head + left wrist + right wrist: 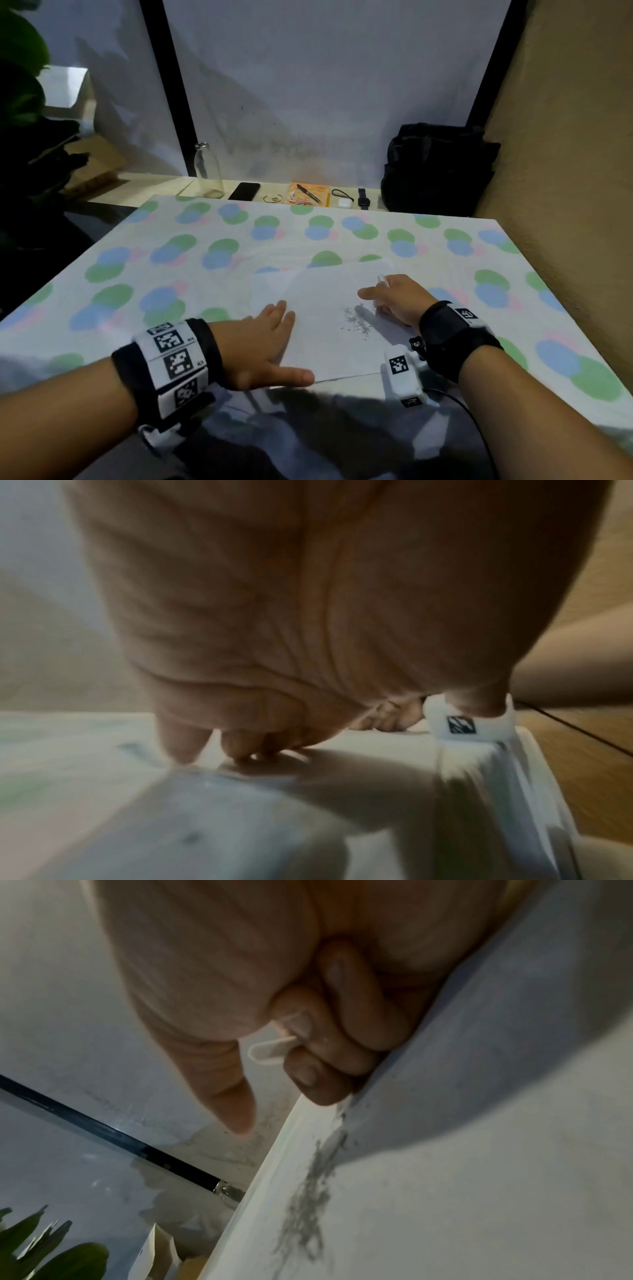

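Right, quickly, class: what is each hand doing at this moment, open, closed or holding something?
Left hand: open, flat on the paper.
Right hand: fingers curled round a small white object; what it is cannot be told.

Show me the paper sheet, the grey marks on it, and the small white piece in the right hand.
paper sheet (322, 346), head view, bare middle.
grey marks (356, 322), head view, centre of cluster.
small white piece (268, 1050), right wrist view, exposed looped end.
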Demonstrator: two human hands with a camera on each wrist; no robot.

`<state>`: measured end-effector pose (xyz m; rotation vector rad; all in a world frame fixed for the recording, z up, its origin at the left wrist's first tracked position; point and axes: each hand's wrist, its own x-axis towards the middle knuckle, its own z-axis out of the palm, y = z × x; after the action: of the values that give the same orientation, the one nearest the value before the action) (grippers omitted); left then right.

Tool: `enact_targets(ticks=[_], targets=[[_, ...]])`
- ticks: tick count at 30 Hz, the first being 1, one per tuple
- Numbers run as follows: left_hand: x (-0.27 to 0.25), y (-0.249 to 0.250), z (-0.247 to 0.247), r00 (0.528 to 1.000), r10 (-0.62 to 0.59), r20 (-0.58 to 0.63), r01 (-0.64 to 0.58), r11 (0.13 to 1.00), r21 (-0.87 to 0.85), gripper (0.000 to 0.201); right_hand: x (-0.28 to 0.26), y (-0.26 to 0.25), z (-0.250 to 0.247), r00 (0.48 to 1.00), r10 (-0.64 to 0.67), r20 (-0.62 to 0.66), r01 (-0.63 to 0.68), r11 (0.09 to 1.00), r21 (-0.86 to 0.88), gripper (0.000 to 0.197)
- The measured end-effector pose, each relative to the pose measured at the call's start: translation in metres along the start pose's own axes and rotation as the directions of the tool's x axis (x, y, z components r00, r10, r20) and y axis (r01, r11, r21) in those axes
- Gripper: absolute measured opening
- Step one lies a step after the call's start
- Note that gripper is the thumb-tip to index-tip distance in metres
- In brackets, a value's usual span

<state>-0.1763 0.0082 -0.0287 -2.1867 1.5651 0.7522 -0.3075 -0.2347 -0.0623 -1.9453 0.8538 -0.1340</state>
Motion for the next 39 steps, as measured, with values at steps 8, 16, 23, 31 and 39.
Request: enact_targets(ticks=[8, 16, 23, 31, 39], targets=[[0.025, 0.053, -0.002, 0.947, 0.28, -0.158, -0.286, 0.958, -0.015, 0.112, -0.009, -0.009, 0.0, 0.994, 0.11, 0.01, -0.11, 0.971, 0.21, 0.043], [0.035, 0.045, 0.013, 0.974, -0.136, -0.181, 0.126, 0.99, -0.068, 0.13, -0.011, -0.009, 0.001, 0.991, 0.134, 0.025, -0.136, 0.948, 0.29, 0.041], [0.063, 0.091, -0.006, 0.958, 0.089, -0.273, -0.108, 0.993, -0.055, 0.114, -0.012, -0.008, 0.0, 0.984, 0.179, 0.0, -0.171, 0.937, 0.305, 0.046], [0.069, 0.068, -0.007, 0.977, -0.069, -0.203, 0.034, 0.984, -0.173, 0.102, -0.01, -0.007, -0.001, 0.989, 0.147, 0.015, -0.146, 0.956, 0.255, 0.043], [0.08, 0.032, -0.038, 0.937, -0.239, -0.255, 0.203, 0.966, -0.159, 0.085, -0.004, -0.003, -0.003, 0.999, 0.039, 0.015, -0.04, 0.997, 0.062, 0.034]])
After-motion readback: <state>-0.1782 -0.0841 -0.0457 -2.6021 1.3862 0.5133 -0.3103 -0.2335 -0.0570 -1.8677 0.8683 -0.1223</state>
